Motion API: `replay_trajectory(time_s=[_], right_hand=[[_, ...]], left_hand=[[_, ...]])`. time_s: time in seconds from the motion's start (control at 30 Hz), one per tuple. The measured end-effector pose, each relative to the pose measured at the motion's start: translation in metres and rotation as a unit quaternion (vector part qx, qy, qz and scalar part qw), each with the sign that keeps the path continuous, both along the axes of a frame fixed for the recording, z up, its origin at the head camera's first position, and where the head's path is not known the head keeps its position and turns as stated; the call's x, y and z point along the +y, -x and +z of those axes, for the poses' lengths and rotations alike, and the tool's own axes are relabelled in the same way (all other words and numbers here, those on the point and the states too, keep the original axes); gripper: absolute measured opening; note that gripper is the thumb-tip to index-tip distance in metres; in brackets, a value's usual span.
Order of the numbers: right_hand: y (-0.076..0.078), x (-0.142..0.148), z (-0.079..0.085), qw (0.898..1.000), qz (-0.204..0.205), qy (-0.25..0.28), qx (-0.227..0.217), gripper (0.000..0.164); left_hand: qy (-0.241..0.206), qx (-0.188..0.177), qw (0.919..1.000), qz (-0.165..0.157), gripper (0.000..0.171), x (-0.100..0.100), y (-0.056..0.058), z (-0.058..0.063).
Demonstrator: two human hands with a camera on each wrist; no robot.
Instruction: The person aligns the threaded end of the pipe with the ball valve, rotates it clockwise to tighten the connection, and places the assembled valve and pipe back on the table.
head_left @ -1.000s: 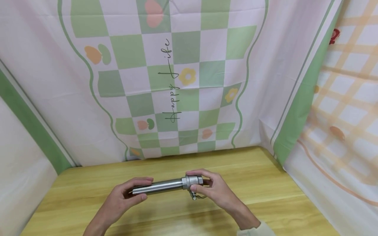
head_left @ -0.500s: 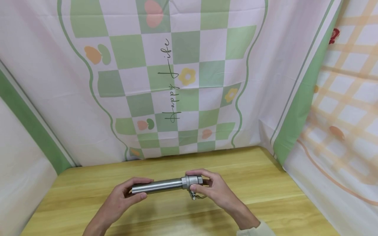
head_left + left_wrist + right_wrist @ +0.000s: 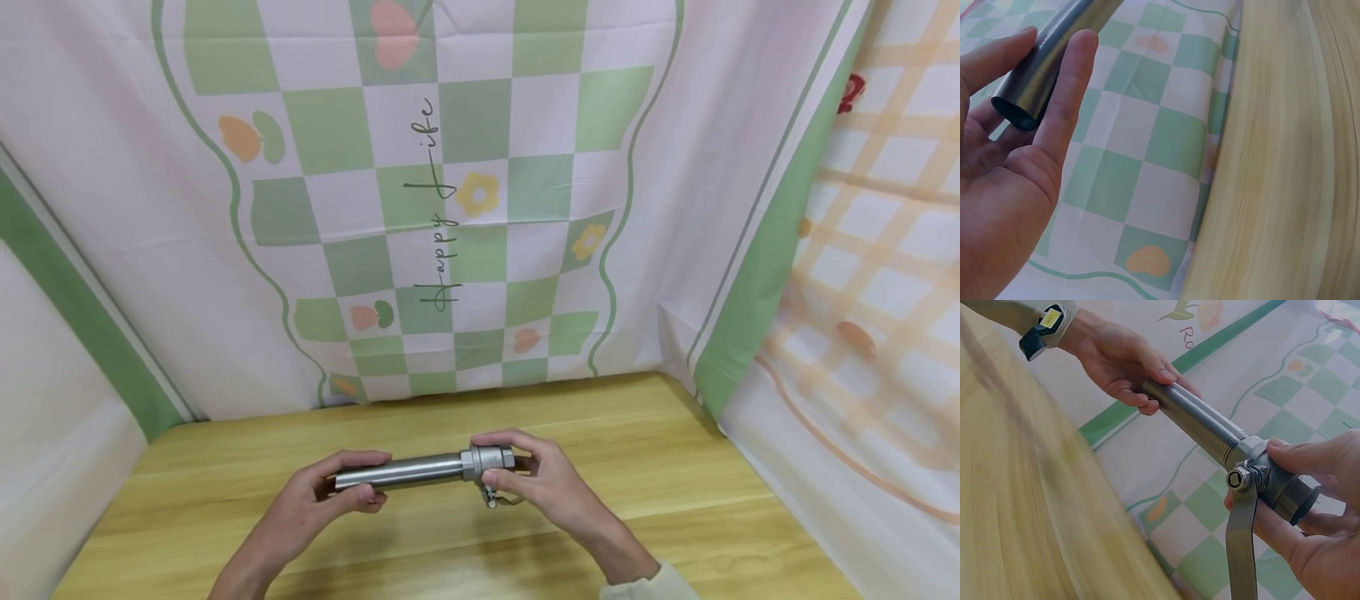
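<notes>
A shiny steel pipe (image 3: 405, 472) is held level above the table, its threaded end in a metal ball valve (image 3: 489, 460). My left hand (image 3: 311, 496) grips the pipe's free left end between thumb and fingers. In the left wrist view the pipe's hollow end (image 3: 1016, 112) points towards the palm. On the right, my right hand (image 3: 551, 487) holds the valve body, thumb on the near side. A flat lever handle (image 3: 1242, 544) hangs down from the valve in the right wrist view, fixed by a nut (image 3: 1237, 479). Some threads show where pipe meets valve.
Beneath the hands lies a wood-grain table (image 3: 420, 558). A checked green and white cloth (image 3: 472, 250) hangs behind its back edge. More cloth hangs at the left and at the right (image 3: 877, 333).
The left fingers and thumb have shifted slightly on the pipe, and another fingertip now shows beneath it. The right hand and the valve stay where they were.
</notes>
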State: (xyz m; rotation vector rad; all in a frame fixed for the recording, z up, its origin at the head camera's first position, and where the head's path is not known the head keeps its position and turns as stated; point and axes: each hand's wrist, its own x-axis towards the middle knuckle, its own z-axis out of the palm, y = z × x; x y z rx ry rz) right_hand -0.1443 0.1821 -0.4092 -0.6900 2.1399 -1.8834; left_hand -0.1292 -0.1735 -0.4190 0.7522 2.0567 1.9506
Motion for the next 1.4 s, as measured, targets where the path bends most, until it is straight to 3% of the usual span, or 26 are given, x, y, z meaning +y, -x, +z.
replay_trajectory(time_s=[0.37,0.9,1.4], right_hand=[[-0.0001,-0.0005,-0.0016,1.0,0.002,0.002,0.002,0.043],[-0.0015,-0.0001,-0.0006,1.0,0.007,0.007,0.001,0.048],[-0.0019,0.0012,-0.0004,1.0,0.005,0.005,-0.001,0.042]], left_hand=[[0.018,-0.021,0.9995,0.013,0.04,0.0013,0.0001,0.0021],[0.015,-0.016,0.9995,0.02,0.043,0.0041,-0.0031,0.0025],[0.01,0.003,0.9998,0.018,0.038,0.003,-0.0036,0.0001]])
